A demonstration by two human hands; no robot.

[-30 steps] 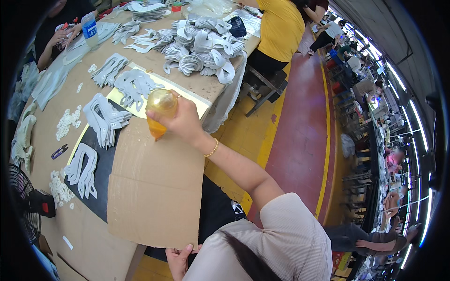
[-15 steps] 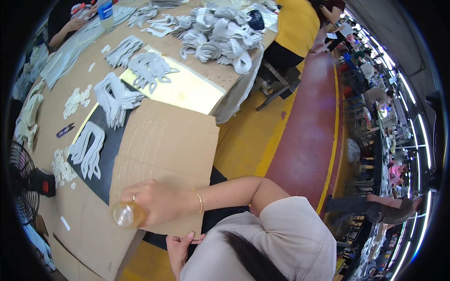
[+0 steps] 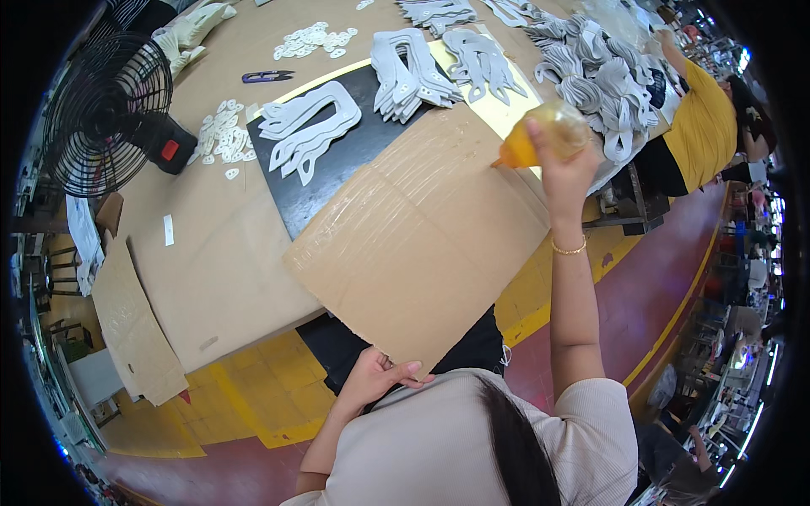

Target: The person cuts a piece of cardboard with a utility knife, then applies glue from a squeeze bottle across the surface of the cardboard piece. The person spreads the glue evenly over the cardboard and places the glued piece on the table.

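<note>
Tilted over the far right corner of a cardboard sheet (image 3: 422, 228) is a squeeze bottle (image 3: 525, 145) of amber liquid, its nozzle angled down to the left. My right hand (image 3: 564, 169), wearing a bracelet at the wrist, is wrapped round it. Shiny glue-like streaks cover the far part of the sheet. At the near corner, my left hand (image 3: 380, 376) pinches the cardboard edge between thumb and fingers. Beyond the sheet, grey looped fabric pieces (image 3: 310, 126) lie on a black board (image 3: 291, 198), with another grey stack (image 3: 409, 76) beside them.
White small cut pieces (image 3: 226, 135) and purple thread snips (image 3: 267, 76) lie on the brown-covered table (image 3: 219, 278). A black fan (image 3: 105, 118) stands at the left. Bundled grey pieces (image 3: 603, 80) heap at the far right, near a person in yellow (image 3: 704, 118).
My right hand and the bottle have moved from the sheet's near left part to its far right corner. My left hand still grips the near edge. The head view has turned.
</note>
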